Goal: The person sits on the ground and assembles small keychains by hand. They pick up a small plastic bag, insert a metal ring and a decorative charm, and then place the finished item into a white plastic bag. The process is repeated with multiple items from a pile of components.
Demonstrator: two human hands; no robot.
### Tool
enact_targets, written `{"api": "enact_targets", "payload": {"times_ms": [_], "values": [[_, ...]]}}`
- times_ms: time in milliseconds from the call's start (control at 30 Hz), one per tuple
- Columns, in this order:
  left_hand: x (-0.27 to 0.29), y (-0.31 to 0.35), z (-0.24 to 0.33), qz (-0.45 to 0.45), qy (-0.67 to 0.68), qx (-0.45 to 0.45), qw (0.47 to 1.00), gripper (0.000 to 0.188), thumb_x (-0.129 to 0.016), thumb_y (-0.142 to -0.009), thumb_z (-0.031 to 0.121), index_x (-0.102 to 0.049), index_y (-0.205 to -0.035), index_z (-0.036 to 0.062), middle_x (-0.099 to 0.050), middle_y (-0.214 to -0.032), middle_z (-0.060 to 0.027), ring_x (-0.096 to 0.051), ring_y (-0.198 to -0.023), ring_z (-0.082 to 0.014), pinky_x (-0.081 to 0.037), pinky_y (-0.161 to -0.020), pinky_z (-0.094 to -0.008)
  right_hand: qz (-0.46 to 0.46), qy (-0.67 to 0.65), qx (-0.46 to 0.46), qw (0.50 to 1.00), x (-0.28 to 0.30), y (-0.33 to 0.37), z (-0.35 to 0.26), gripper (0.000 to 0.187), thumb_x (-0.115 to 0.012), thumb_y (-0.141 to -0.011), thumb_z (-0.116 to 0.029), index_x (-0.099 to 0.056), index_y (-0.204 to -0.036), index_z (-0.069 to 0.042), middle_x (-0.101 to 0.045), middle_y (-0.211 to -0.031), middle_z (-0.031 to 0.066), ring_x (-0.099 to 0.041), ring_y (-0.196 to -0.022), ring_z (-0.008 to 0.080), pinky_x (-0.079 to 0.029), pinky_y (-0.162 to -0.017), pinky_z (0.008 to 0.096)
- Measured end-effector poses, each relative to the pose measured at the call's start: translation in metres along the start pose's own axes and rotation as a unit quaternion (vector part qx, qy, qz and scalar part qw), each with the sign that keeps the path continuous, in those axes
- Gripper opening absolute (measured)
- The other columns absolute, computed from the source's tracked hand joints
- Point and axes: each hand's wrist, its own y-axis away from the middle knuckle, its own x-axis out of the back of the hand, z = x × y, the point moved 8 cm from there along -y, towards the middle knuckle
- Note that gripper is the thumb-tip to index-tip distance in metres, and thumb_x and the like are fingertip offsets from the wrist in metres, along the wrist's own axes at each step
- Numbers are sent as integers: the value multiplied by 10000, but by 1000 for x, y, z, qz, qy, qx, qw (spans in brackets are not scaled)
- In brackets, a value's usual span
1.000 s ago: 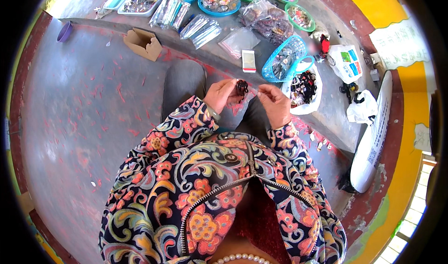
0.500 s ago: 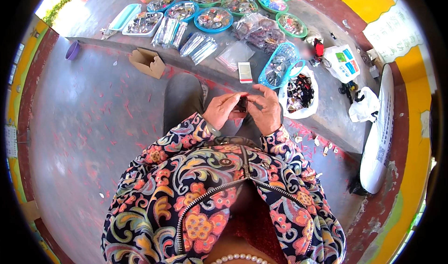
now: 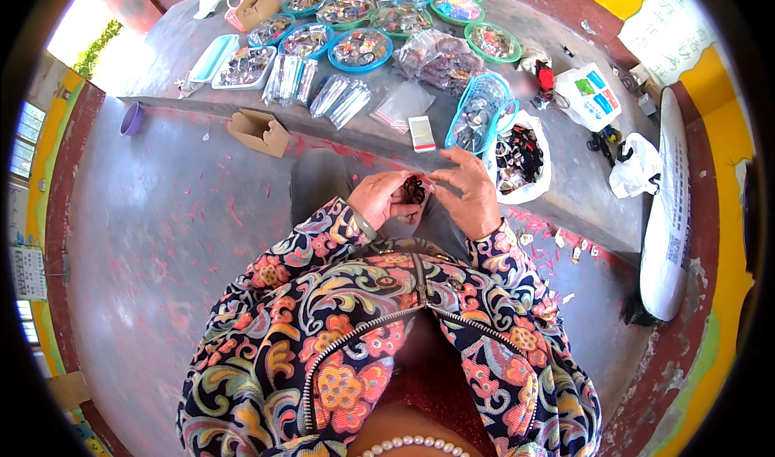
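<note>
In front of my lap, my left hand (image 3: 377, 202) is closed on a small clear bag (image 3: 409, 215). A dark coiled bundle (image 3: 414, 189), which looks like black hair ties, shows at the bag's upper part, beside my left fingers. My right hand (image 3: 471, 197) is at the bag's right side. Its thumb and index finger pinch together at the bag's edge, while the other fingers stick up. Beyond my hands, on the raised ledge, lie a stack of clear bags (image 3: 403, 105) and a small white and red box (image 3: 421, 134).
A blue basket (image 3: 482, 115) and a white bag of dark small items (image 3: 517, 157) stand right on the ledge (image 3: 581, 207). Farther back are several round trays (image 3: 360, 50) and packs of silvery sticks (image 3: 340, 100). An open cardboard box (image 3: 258, 132) and purple bowl (image 3: 132, 119) are left.
My right hand has shifted slightly right and down, opening a gap between my hands. The dark coiled bundle now shows more fully. The whole view has shifted slightly.
</note>
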Motion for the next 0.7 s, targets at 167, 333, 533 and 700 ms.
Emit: {"api": "enact_targets", "payload": {"times_ms": [167, 333, 533, 700], "values": [[-12, -1, 4, -39, -26, -3, 999, 358, -381, -903, 253, -449, -1144, -3, -547, -1021, -112, -557, -935, -204, -472, -795, -324, -1, -20, -6, 1000, -6, 1, 2, 205, -640, -640, -54, -662, -837, -106, -511, -1105, 119, -408, -1109, 293, -359, -894, 362], [-28, 2, 12, -46, -25, -16, 998, 352, -376, -906, 242, -448, -1147, -3, -545, -1010, -109, -556, -919, -182, -473, -792, -315, -1, 11, 9, 1000, -4, 1, 3, 177, -634, -651, -60, -658, -822, -99, -514, -1097, 137, -409, -1103, 311, -351, -896, 375], [-29, 2, 8, -62, -97, 1, 993, 348, -393, -901, 250, -468, -1114, -14, -553, -968, -100, -565, -865, -170, -482, -762, -293, -128, 4, 17, 992, -21, -2, 0, 115, -587, -684, -110, -640, -778, -70, -512, -1085, 166, -422, -1079, 341, -356, -889, 395], [-22, -3, 2, -58, -103, 15, 993, 350, -387, -902, 250, -464, -1102, -28, -557, -934, -106, -571, -839, -175, -482, -757, -293, -89, 12, 7, 996, -16, -4, 2, 114, -586, -685, -114, -636, -775, -66, -513, -1083, 164, -424, -1079, 336, -363, -884, 392]]}}
